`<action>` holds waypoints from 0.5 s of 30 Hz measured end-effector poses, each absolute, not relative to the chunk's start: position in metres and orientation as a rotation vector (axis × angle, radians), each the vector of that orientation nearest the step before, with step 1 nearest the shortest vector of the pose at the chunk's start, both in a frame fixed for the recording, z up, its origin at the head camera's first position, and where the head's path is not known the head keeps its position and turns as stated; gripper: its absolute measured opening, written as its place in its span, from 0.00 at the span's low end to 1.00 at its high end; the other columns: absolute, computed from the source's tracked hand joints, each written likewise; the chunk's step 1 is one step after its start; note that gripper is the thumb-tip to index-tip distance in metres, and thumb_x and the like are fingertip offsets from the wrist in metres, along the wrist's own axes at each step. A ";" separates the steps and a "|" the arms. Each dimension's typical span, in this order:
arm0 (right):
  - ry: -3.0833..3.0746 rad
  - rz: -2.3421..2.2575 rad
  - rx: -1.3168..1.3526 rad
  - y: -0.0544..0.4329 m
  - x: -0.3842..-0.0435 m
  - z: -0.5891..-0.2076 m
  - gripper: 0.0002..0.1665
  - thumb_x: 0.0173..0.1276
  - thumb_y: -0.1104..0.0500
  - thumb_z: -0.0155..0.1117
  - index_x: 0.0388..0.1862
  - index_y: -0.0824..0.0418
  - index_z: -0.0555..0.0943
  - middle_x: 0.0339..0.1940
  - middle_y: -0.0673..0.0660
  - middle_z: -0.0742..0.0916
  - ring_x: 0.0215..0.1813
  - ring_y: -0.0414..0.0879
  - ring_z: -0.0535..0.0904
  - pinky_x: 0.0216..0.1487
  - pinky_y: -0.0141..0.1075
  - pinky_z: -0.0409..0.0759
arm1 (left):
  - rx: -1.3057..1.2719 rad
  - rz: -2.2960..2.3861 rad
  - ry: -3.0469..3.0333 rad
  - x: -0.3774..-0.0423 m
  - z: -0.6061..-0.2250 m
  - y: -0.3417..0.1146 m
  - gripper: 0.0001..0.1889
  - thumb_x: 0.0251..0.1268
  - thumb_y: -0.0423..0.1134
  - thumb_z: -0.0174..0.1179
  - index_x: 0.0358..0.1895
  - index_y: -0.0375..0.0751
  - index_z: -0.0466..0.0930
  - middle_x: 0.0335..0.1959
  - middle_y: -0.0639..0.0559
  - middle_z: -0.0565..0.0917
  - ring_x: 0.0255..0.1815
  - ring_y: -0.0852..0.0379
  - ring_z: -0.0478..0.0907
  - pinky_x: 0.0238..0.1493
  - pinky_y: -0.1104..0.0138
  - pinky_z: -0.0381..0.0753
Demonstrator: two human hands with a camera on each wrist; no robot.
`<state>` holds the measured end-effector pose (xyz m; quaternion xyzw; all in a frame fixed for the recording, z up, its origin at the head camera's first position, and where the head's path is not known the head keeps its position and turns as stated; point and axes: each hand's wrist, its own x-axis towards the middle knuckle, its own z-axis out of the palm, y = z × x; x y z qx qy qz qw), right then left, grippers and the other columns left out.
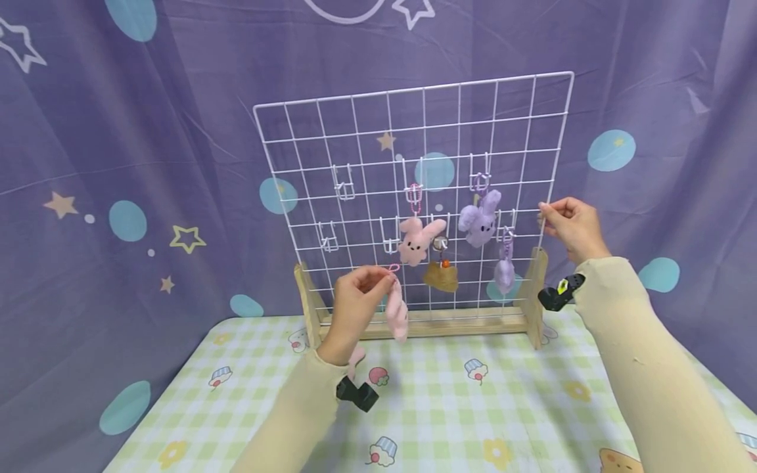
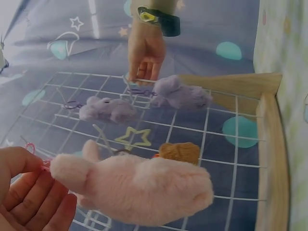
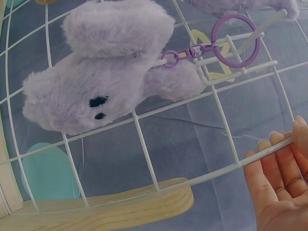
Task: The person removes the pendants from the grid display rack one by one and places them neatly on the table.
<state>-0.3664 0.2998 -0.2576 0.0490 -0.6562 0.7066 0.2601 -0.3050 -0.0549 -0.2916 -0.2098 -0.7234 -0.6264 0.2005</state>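
Note:
My left hand (image 1: 355,299) pinches the pink ring at the top of a pink plush bunny keychain (image 2: 139,187), which hangs from the fingertips in front of the white wire grid rack (image 1: 424,88). The rack's right edge wire is held between the thumb and fingers of my right hand (image 1: 573,226). On the rack's hooks hang another pink bunny keychain (image 1: 416,244), a purple bunny keychain (image 1: 480,222), a brown plush keychain (image 1: 442,276) and a lower purple plush keychain (image 1: 504,274).
Two hooks at the left, an upper hook (image 1: 344,190) and a lower hook (image 1: 328,244), carry nothing. A wooden base (image 1: 461,326) supports the rack on a checked tablecloth (image 1: 437,407). Something pink and plush (image 1: 357,360) lies partly hidden behind my left wrist.

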 end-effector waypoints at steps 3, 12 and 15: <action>-1.766 1.933 0.143 0.300 -0.367 -0.258 0.08 0.64 0.63 0.63 0.25 0.58 0.77 0.20 0.44 0.82 0.24 0.33 0.79 0.29 0.23 0.79 | -0.584 -1.850 -2.031 -0.316 -0.305 -0.059 0.05 0.60 0.29 0.61 0.36 0.28 0.81 0.32 0.42 0.85 0.30 0.63 0.80 0.36 0.73 0.80; -1.756 1.953 0.159 0.300 -0.367 -0.258 0.08 0.64 0.63 0.63 0.25 0.59 0.77 0.20 0.45 0.82 0.25 0.33 0.79 0.30 0.23 0.80 | -0.470 -1.997 -2.103 -0.323 -0.322 -0.067 0.05 0.63 0.29 0.58 0.38 0.28 0.78 0.30 0.51 0.83 0.30 0.64 0.78 0.34 0.74 0.79; -1.760 1.953 0.153 0.301 -0.367 -0.258 0.08 0.64 0.63 0.63 0.25 0.59 0.77 0.20 0.45 0.82 0.25 0.33 0.79 0.30 0.23 0.80 | -0.461 -2.043 -2.123 -0.325 -0.329 -0.070 0.06 0.64 0.29 0.57 0.39 0.28 0.78 0.29 0.54 0.83 0.30 0.64 0.78 0.33 0.75 0.79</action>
